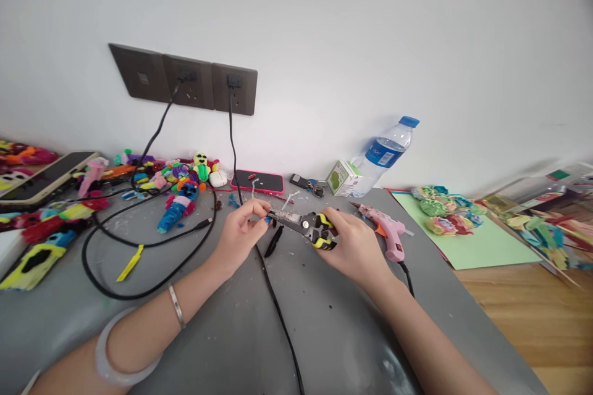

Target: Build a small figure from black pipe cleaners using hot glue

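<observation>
My right hand (pixel 354 250) is wrapped round the yellow-and-black handles of a pair of wire strippers (pixel 306 226), whose dark jaws point left. Thumb and fingers of my left hand (pixel 243 229) are pinched together right at the jaw tips. Whatever they hold there is small, and I cannot make it out; a bit of blue shows by the thumb. Just below the jaws lies a short black fuzzy strip (pixel 273 241) on the grey table (pixel 222 333). Behind the tool is a pale grey pipe cleaner piece (pixel 291 199).
Black cables (pixel 278 302) run from the wall sockets (pixel 185 80) across the table. Colourful pipe cleaner figures (pixel 178 203) crowd the left. A pink-edged phone (pixel 259 181), a small box (pixel 343 178), a water bottle (pixel 384 157) and a pink glue gun (pixel 391 234) stand or lie behind and right.
</observation>
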The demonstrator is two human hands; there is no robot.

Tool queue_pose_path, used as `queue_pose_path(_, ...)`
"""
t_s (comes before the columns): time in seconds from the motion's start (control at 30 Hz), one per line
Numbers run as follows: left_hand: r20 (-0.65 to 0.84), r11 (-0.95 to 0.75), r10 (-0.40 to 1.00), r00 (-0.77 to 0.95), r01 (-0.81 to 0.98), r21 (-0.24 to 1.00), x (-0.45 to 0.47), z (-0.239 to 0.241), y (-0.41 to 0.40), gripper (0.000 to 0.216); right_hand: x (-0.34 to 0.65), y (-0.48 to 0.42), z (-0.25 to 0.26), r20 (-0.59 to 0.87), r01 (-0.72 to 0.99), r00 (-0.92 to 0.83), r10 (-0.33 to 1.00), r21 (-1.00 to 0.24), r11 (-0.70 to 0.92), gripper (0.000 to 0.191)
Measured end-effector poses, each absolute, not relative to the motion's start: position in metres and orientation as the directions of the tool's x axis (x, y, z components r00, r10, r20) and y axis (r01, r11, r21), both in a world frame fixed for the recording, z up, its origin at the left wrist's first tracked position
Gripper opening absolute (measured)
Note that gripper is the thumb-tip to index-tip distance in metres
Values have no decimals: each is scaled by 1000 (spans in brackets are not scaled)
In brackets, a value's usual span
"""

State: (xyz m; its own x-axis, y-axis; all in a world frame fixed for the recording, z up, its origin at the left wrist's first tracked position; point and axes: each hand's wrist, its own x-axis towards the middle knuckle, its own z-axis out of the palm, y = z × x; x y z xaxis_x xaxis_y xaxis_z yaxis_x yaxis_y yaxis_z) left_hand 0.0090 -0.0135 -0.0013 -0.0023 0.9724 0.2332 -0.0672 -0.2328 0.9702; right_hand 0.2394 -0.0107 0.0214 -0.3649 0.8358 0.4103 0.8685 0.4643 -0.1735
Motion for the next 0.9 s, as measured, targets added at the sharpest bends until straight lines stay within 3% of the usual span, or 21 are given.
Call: queue_pose_path(0.9, 242, -242, 969, 49, -12, 970, 9, 0, -15, 15, 244, -8, 22, 422, 859, -404, 811, -130, 496, 17)
